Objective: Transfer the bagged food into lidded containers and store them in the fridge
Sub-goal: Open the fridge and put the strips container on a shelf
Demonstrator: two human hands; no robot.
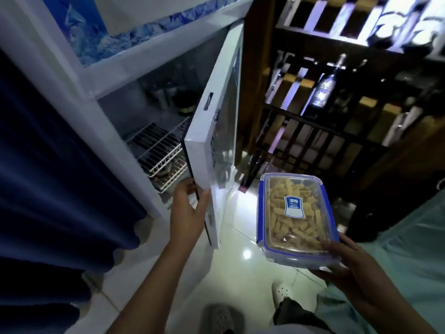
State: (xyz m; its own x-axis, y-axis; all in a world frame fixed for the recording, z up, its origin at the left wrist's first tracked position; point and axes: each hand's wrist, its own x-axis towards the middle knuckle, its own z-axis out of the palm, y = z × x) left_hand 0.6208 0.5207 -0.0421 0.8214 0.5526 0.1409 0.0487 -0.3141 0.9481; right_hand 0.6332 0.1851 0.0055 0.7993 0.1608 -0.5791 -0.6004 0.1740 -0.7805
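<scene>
Left hand: closed around the lower edge of the fridge door, fingers wrapped behind the edge, thumb on the front face.
Right hand: holding the lidded container from beneath at its near end, thumb pressed on the lid's near corner.
Lidded container: clear rectangular box with a blue-rimmed lid and a blue-and-white label in the middle; held in the air above the floor, to the right of the door, tilted slightly.
Food: pale yellow strips filling the container under the lid.
Fridge door: white, partly open, swung out toward the person.
Fridge interior: dim; white wire shelves visible, with dark items above that are too blurred to name.
Floor: glossy pale tiles with light reflections.
Right of fridge: dark wooden rack.
Left edge: dark blue curtain.
</scene>
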